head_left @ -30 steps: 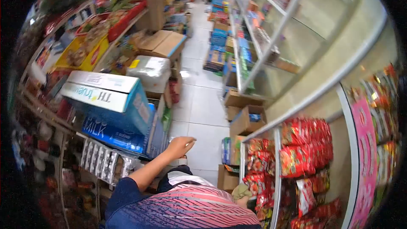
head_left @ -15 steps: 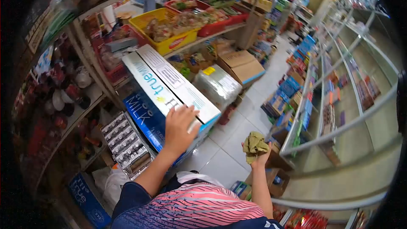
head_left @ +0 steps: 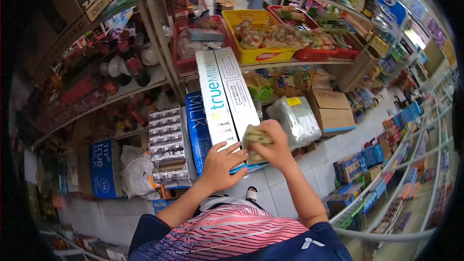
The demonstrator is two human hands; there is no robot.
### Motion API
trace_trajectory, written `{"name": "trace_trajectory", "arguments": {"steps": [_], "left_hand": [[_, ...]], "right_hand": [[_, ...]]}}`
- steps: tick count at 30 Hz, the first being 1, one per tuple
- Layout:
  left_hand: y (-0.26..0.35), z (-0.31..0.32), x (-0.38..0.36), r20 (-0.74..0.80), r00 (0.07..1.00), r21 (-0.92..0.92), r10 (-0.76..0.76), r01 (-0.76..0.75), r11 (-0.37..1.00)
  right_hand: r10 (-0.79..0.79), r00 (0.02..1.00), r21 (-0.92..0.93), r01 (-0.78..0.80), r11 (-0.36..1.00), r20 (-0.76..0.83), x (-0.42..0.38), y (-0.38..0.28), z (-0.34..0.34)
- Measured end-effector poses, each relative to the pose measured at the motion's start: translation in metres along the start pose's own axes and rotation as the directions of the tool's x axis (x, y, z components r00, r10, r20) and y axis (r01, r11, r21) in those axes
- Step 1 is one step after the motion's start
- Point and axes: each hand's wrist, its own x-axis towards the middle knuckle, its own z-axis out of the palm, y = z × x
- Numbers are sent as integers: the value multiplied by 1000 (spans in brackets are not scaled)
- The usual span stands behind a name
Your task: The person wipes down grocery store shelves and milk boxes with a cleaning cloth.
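Note:
A long white milk carton (head_left: pixel 223 96) lies on top of a stack of boxes, with a blue milk box (head_left: pixel 197 130) beside it. My left hand (head_left: pixel 223 166) rests on the carton's near end, fingers spread. Close to it on the right, my right hand (head_left: pixel 274 147) grips a crumpled olive-green cloth (head_left: pixel 256 137) and presses it on the carton's near right part. The hand and cloth are slightly blurred. Left of the blue box sits a tray of wrapped small cartons (head_left: pixel 166 140).
Behind are shelves with a yellow basket (head_left: pixel 268 57) and red baskets (head_left: pixel 181 63) of packets. To the right are a plastic-wrapped pack (head_left: pixel 297 123), a brown box (head_left: pixel 333 108) and glass shelving (head_left: pixel 420 183). A sandaled foot (head_left: pixel 252 193) shows on the tiled floor.
The view has turned to the right. My right hand has moved from the side, over the floor, onto the carton with the cloth. My left hand stays on the carton.

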Motion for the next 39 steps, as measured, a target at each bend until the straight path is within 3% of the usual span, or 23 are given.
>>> {"name": "trace_trajectory", "arguments": {"steps": [1,3,4,6,8,10,11,12,14,15,18,23,26,28,30,32,36,39], "left_hand": [[-1,3,-1,-17,1000,24,-19,19,1000],[3,4,2,-77,995,10,-62,63,998],[3,7,3,-93,993,21,-78,81,997],[0,15,-2,-299,942,-157,-155,112,981],[0,28,-11,-410,889,-134,-206,165,977],[6,42,-15,-614,682,-343,-396,221,913],[8,45,-17,-588,649,-449,-483,235,862],[9,48,-17,-598,638,-442,-485,242,864],[11,54,-19,-665,603,-435,-440,166,885],[3,62,-26,-651,653,-354,-388,192,916],[-2,66,-26,-699,632,-336,-335,123,934],[-3,70,-25,-757,575,-272,-311,155,950],[-4,70,-24,-781,564,-231,-268,137,963],[-3,71,-24,-773,567,-249,-285,141,958],[-6,73,-24,-781,567,-227,-262,133,965],[-5,72,-24,-772,577,-233,-267,134,963],[-5,70,-24,-763,591,-234,-261,124,964],[-10,77,-25,-758,599,-290,-257,44,956]], "right_hand": [[-12,1000,19,12,1000,12,9,0,0],[-24,897,-228,138,964,441,26,-1,0],[-45,890,-212,157,965,454,31,2,0],[-172,880,-222,293,930,443,37,9,4],[-209,870,-269,354,896,446,51,18,6],[-189,888,-353,351,867,419,67,28,13],[-185,885,-365,356,860,428,78,36,17],[-182,882,-378,362,852,435,91,48,24],[-208,877,-379,386,841,432,119,74,41],[-176,884,-384,358,851,434,134,84,48],[-119,893,-449,329,831,435,182,118,76],[-183,897,-419,359,834,403,244,155,105],[-122,925,-568,320,758,359,274,178,128],[129,917,-585,128,801,377,285,177,129],[98,935,-609,140,780,341,285,188,133],[-32,944,-553,219,804,328,276,181,127],[-24,934,-544,229,808,357,241,155,107],[-121,930,-464,282,839,347,201,132,95]]}}
